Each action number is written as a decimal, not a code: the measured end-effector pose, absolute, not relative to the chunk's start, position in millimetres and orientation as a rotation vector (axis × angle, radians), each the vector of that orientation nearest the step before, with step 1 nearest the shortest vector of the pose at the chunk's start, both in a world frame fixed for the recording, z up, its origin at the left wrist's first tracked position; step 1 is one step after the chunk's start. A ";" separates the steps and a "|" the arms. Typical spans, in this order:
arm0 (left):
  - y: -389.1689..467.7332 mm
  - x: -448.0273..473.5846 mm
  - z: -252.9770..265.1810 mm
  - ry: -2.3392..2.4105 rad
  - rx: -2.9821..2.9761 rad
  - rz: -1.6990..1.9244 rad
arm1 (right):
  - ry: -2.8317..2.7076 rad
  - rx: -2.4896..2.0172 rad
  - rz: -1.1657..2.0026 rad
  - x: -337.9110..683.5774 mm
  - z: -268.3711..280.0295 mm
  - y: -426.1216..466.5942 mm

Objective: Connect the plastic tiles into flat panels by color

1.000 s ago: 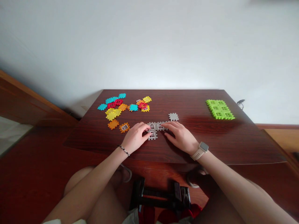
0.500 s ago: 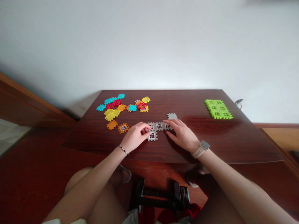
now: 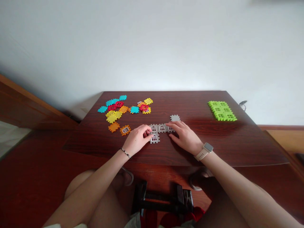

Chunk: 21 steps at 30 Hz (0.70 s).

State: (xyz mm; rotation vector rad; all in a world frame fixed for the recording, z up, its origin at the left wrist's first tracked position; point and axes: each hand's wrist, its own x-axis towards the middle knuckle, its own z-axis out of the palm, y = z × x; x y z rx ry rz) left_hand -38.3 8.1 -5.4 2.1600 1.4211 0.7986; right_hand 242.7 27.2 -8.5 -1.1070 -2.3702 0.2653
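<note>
Touching left hand (image 3: 137, 138): grey toothed plastic panels (image 3: 158, 128); pinch cannot be told.
Right hand (image 3: 186, 135): spread, panel half-covered beneath.

Dark brown table (image 3: 237, 142), far edge by pale wall (image 3: 152, 47). Brown wooden panel (image 3: 28, 109), left. Reddish floor (image 3: 28, 171). Light soft, wall brightest low centre.

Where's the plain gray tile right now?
In the head view, the plain gray tile lies on the table right of centre, just beyond the right hand and the row of gray window tiles.
</note>
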 end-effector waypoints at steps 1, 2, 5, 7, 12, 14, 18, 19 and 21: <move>7.7 -38.2 -5.0 1.420 2.165 0.796 | -2.375 -1.101 0.269 242.6 -8.2 27.2; 7.4 -38.2 -4.8 1.421 2.171 0.792 | -2.380 -1.090 0.271 241.9 -7.9 26.8; 7.1 -38.2 -4.3 1.427 2.194 0.787 | -2.411 -1.011 0.280 237.3 -7.9 23.6; 7.2 -38.1 -4.4 1.427 2.203 0.792 | -2.450 -0.929 0.292 232.7 -9.8 20.5; 7.9 -36.4 -7.3 1.428 2.226 0.830 | -2.505 -0.847 0.314 224.2 -17.0 15.2; 8.1 -35.1 -9.7 1.434 2.246 0.842 | -2.499 -0.847 0.326 222.7 -17.6 14.5; 8.1 -33.4 -14.2 1.447 2.273 0.873 | -2.480 -0.859 0.339 220.3 -15.7 13.4; 8.2 -33.4 -14.9 1.450 2.277 0.882 | -2.475 -0.861 0.341 219.7 -15.2 13.0; 8.5 -33.9 -15.5 1.457 2.287 0.892 | -2.470 -0.863 0.345 218.5 -14.6 12.3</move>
